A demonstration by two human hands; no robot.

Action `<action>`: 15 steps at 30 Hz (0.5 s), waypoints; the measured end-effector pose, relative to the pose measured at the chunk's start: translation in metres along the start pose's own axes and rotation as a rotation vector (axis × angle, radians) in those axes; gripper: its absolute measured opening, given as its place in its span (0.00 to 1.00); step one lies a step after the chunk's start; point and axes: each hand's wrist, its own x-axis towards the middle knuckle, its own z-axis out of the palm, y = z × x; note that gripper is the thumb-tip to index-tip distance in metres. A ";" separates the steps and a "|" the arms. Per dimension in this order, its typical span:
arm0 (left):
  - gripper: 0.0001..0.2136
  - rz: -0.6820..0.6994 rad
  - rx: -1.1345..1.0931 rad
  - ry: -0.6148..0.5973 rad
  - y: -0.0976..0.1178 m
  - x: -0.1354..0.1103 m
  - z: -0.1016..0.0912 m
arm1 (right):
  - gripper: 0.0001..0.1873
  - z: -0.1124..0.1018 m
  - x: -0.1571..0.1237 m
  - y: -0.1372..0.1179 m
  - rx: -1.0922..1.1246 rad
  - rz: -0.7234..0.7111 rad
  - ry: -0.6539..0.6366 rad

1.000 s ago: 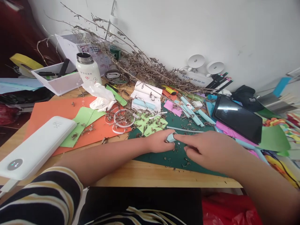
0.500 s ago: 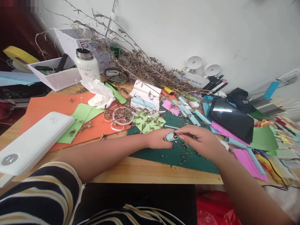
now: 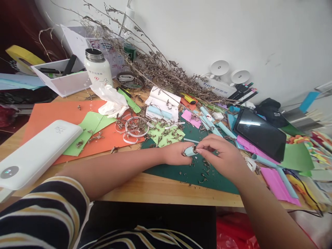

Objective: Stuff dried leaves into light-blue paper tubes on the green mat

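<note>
My left hand (image 3: 176,153) is closed around a light blue paper tube (image 3: 190,150), its open end turned toward the right. Brown dried leaf bits show in that end. At the opening, the thumb and fingertips of my right hand (image 3: 220,154) are pinched together on what looks like a dried leaf scrap; its exact shape is hidden. Both hands hover over a dark green sheet (image 3: 171,169) scattered with leaf crumbs. Just behind them lies a light green paper (image 3: 166,134) covered in dried leaves, beside a white ring (image 3: 137,126) with more leaves in it.
A long bunch of dried branches (image 3: 166,71) leans along the wall. On the left are a white power bank (image 3: 41,152), an open white bottle (image 3: 98,69) and crumpled tissue (image 3: 111,100). A black tablet (image 3: 260,133), blue paper tubes (image 3: 211,124) and pink paper (image 3: 278,183) lie right.
The right fingertips have shifted slightly at the tube's open end. My left hand still grips the tube in nearly the same place. The whole view has tilted a little.
</note>
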 end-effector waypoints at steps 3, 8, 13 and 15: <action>0.06 0.023 -0.002 -0.012 0.002 -0.001 0.000 | 0.06 0.003 0.000 -0.003 0.022 0.046 -0.002; 0.06 0.040 -0.007 -0.025 0.003 0.000 -0.002 | 0.09 -0.002 -0.003 0.002 -0.028 -0.080 -0.097; 0.06 -0.007 0.080 0.003 0.003 -0.003 0.000 | 0.14 -0.017 -0.010 0.003 -0.280 -0.224 -0.272; 0.06 -0.009 0.160 0.015 0.004 -0.006 0.001 | 0.16 -0.021 -0.011 -0.003 -0.371 -0.209 -0.351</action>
